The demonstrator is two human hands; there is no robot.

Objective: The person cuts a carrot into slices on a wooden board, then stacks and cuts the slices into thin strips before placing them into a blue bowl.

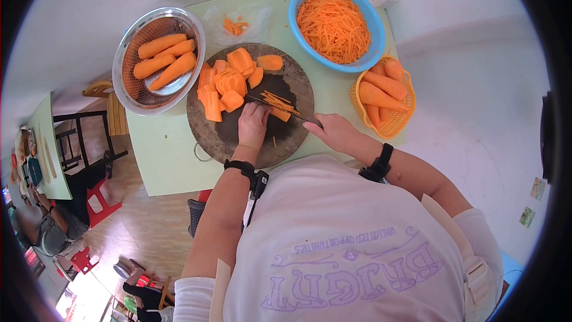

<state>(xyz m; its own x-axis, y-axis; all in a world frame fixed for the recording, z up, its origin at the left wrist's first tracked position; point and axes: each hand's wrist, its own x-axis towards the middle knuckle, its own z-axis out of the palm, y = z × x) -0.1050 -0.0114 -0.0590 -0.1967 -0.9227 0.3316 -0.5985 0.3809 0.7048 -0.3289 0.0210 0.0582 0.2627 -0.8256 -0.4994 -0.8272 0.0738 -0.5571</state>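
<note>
On a round dark cutting board (286, 152), my right hand (337, 133) grips the handle of a kitchen knife (296, 117). Its blade reaches leftward across the board to just above the fingers of my left hand (254, 123). Those fingers are curled down on a carrot slice (280, 114) beside the blade. Thin carrot strips (279, 100) lie on the far side of the knife. A pile of flat carrot slices (229, 80) covers the board's upper left, with one more slice (270, 62) apart at the top.
A steel colander (132, 100) with several peeled carrots stands at the left. Behind the board lies a plastic bag (256, 21) with carrot scraps. A blue basin (292, 22) of shredded carrot and a yellow basket (400, 126) of carrots are at right. Other people sit farther left.
</note>
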